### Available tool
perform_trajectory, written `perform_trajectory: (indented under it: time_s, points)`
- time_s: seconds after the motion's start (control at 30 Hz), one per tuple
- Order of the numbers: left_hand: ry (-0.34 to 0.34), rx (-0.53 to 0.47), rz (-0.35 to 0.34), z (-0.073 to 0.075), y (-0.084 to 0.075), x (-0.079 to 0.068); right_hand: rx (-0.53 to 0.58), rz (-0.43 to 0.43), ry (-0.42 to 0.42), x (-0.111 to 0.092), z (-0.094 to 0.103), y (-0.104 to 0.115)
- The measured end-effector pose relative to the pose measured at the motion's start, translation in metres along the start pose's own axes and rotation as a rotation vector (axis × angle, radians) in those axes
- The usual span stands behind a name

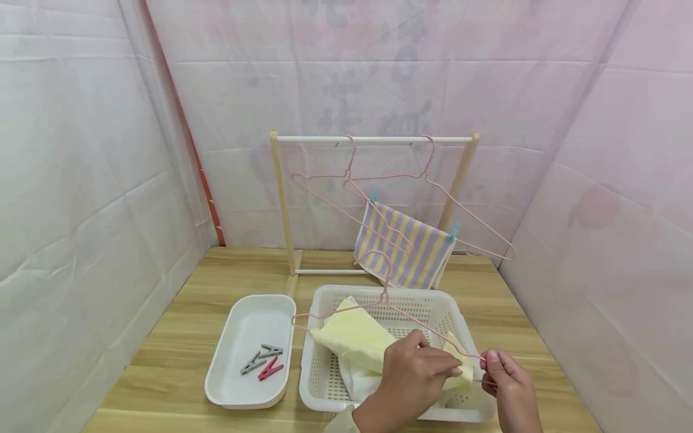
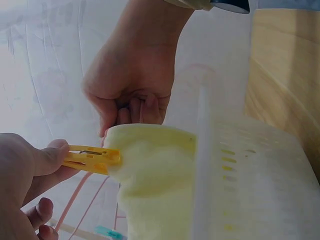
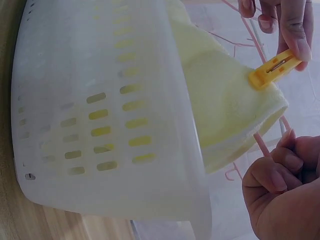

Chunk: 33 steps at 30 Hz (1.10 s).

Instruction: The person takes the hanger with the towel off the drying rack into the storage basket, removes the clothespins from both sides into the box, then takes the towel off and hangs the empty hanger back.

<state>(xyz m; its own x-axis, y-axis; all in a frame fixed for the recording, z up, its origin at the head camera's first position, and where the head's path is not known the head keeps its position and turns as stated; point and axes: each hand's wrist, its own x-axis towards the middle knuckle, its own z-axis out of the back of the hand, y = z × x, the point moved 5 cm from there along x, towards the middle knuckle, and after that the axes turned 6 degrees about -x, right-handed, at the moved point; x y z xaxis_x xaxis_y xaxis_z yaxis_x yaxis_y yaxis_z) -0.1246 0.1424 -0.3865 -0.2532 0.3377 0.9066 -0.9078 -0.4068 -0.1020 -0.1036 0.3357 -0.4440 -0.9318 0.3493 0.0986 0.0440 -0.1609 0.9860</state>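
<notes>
In the head view, my left hand (image 1: 412, 374) is over the basket's front. The left wrist view shows it pinching a yellow clothespin (image 2: 90, 159) whose tip sits on the edge of a pale yellow towel (image 3: 220, 95). My right hand (image 1: 511, 385) grips the right end of a pink wire hanger (image 1: 419, 323), beside that towel corner. The towel drapes over the hanger's lower wire, partly hidden behind my left hand in the head view. Underneath is a white perforated basket (image 1: 455, 319), with more pale yellow cloth and a white cloth (image 1: 360, 382) in it.
A white tray (image 1: 254, 325) at left holds two grey clothespins (image 1: 252, 363) and a red one (image 1: 271, 368). Behind the basket, a wooden rack (image 1: 284, 210) carries two pink hangers (image 1: 346, 175). A striped towel (image 1: 406, 243) hangs there from teal clothespins (image 1: 453, 233).
</notes>
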Motion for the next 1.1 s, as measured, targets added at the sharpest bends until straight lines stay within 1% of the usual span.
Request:
perform_trajectory:
  time_s: [0.17, 0.37, 0.63, 0.7, 0.9, 1.1]
  points:
    - [-0.03, -0.036, 0.03, 0.008, 0.006, 0.002, -0.026, -0.034, -0.012, 0.0, 0.0, 0.0]
    - [-0.061, -0.061, 0.072, 0.018, 0.016, 0.004, -0.023, -0.037, -0.017, 0.0, -0.001, 0.0]
    - [-0.053, -0.05, 0.104, 0.032, 0.031, 0.0, -0.042, -0.051, -0.019, 0.0, -0.002, 0.001]
    - [-0.06, -0.041, 0.108, 0.036, 0.034, -0.001, -0.048, -0.058, -0.019, 0.0, -0.001, 0.001]
    - [-0.088, -0.046, 0.119, 0.051, 0.039, -0.003, -0.058, -0.063, -0.033, 0.0, -0.002, 0.003]
    - [-0.15, -0.008, 0.129, 0.073, 0.052, -0.006, -0.044, -0.064, -0.029, 0.0, -0.004, 0.002]
